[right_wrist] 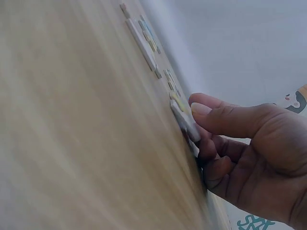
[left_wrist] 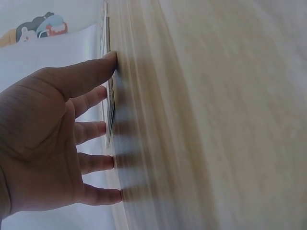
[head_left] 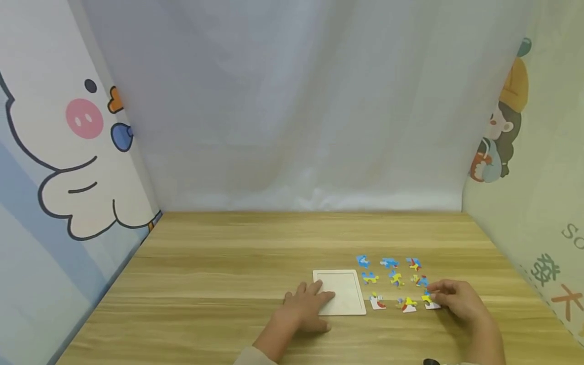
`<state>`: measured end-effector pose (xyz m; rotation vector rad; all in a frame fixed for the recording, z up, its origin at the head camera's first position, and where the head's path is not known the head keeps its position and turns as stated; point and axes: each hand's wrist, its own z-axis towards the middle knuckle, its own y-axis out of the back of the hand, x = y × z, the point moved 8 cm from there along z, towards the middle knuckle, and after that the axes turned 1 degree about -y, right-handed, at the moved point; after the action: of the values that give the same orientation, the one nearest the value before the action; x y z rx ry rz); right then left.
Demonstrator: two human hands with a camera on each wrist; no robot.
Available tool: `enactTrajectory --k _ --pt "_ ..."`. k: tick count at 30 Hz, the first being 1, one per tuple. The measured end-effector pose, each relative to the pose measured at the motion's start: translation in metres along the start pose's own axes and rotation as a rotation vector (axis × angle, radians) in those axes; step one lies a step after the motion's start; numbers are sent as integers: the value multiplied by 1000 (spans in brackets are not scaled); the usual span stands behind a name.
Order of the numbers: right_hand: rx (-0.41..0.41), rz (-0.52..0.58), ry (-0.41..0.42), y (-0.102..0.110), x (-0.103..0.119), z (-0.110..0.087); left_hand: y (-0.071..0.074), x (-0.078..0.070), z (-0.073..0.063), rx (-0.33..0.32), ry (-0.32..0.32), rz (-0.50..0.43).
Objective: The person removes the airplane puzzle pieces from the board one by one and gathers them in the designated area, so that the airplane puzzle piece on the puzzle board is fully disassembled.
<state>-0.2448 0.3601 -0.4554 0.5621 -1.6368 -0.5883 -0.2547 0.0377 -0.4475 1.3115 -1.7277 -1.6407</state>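
My left hand (head_left: pixel 305 306) rests with spread fingers at the left edge of a square, pale wooden puzzle tray (head_left: pixel 347 296). Some of its fingertips lie on the tray, others on the table, as the left wrist view shows. To the right, my right hand (head_left: pixel 463 301) pinches the nearest, rightmost puzzle piece (head_left: pixel 429 300), yellow, blue and white, between thumb and curled fingers. In the right wrist view this piece (right_wrist: pixel 183 120) sits at the fingertips, partly covered by them. Several other colourful puzzle pieces (head_left: pixel 396 278) lie apart in rows between tray and right hand.
A wood-grain table (head_left: pixel 205 284) carries everything. Behind it hangs a pale curtain (head_left: pixel 292 111). Printed cartoon panels stand on the left (head_left: pixel 55 152) and right (head_left: pixel 538 203). A small dark object (head_left: pixel 431 361) shows at the bottom edge.
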Motion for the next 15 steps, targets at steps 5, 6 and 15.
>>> enactTrajectory --k 5,6,15 --pt "7 23 0 -2 1 3 3 2 3 -18 -4 22" --pt "4 17 2 -2 1 3 3 2 3 -23 -6 24" --pt "-7 -82 111 1 27 -7 10 17 -11 -137 -5 -37"
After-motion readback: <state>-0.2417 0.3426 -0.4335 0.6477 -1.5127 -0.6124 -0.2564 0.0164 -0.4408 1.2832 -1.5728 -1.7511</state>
